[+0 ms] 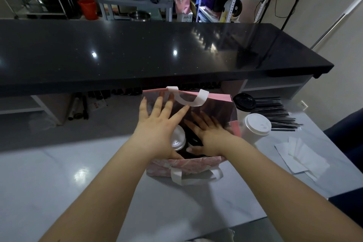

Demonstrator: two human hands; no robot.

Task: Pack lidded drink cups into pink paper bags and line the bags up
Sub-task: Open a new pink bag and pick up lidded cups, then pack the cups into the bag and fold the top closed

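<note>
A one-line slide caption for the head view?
Left hand and right hand reach into a pink bag holding a lidded cup.

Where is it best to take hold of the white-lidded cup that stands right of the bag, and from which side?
Grip the cup round its wall just below the lid, coming from the right or near side. It stands upright, with the bag close on its left and a black-lidded cup behind; the lid alone might pull off.

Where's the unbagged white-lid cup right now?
Head view, right of centre: the white-lid cup stands on the pale table just right of the pink bag, near the black straws.
</note>
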